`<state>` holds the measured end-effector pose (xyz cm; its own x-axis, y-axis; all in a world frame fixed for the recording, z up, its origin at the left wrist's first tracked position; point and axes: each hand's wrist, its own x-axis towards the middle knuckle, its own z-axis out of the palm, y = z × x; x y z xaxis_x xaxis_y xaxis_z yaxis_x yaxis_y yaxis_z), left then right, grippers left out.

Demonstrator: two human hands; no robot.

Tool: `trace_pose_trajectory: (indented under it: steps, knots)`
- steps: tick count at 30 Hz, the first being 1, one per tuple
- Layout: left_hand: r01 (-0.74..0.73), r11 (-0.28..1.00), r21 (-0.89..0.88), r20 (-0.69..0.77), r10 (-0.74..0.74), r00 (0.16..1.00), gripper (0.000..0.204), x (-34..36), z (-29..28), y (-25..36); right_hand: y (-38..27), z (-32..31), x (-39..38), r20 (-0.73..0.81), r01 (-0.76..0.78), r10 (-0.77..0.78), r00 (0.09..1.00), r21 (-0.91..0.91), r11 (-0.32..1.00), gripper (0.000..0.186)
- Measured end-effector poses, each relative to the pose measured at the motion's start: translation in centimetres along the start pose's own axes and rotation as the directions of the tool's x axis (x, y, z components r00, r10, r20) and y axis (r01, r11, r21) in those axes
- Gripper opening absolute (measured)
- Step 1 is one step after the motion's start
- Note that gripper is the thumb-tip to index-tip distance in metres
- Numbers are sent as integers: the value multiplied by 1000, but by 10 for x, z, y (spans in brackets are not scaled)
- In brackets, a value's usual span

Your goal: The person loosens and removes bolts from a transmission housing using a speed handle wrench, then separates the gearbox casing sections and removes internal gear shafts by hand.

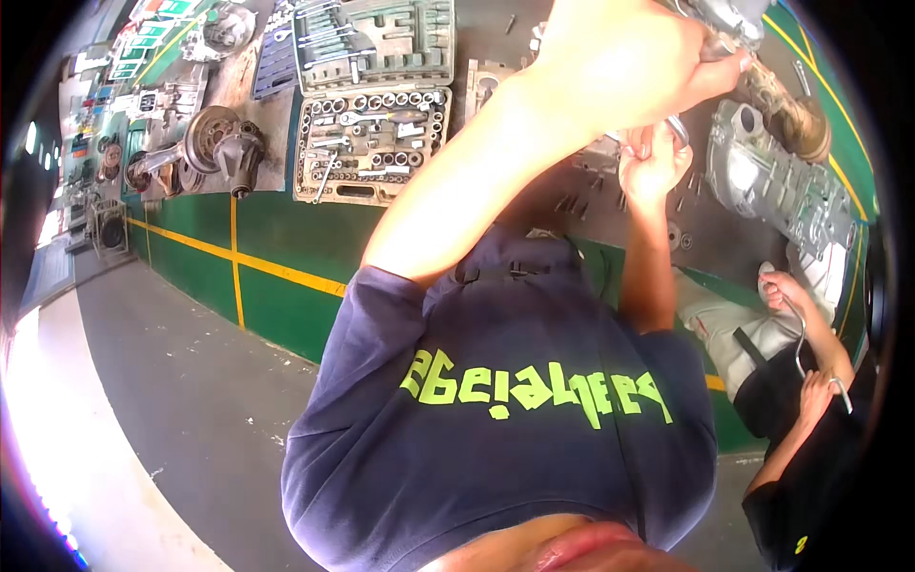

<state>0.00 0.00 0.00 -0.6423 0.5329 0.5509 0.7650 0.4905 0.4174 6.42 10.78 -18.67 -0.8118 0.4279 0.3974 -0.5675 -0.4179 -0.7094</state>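
Observation:
My left hand (634,67) reaches far across to the upper right, its fingers curled. A rounded metal end (721,46) shows by its fingertips, but what the hand grips is mostly hidden. Just below it, my right hand (656,164) is closed around a shiny bent metal rod (679,130); the rest of that rod disappears behind my left hand. Both hands are over a workbench of metal machine parts. A grey cast-metal housing (729,19) is beside my left fingertips, and a brownish cylindrical metal part (786,110) lies to their right.
An open socket set case (374,143) lies to the left. Farther left are a round metal assembly (214,143) and a blue tool tray (274,52). Grey castings (762,172) and loose bolts (577,203) are around my hands. A co-worker (791,381) at the right holds a bent metal rod.

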Motion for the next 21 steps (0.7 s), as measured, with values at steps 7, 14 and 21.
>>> trace_pose_trajectory:
  steps: [7, 14, 21]
  knots:
    - [35, 999, -6, 127, -34, 991, 49, 2, 5, 1, 8, -4, -9, -9, -92, 94, 996, 147, 985, 32]
    - [54, 996, 69, 60, -58, 997, 48, -10, 2, 2, 10, -5, -13, 84, -67, 55, 995, 157, 985, 37]
    - [-33, 999, 13, -100, 34, 994, 45, -48, -15, 2, 6, 18, -34, 52, 41, -42, 998, 15, 999, 39]
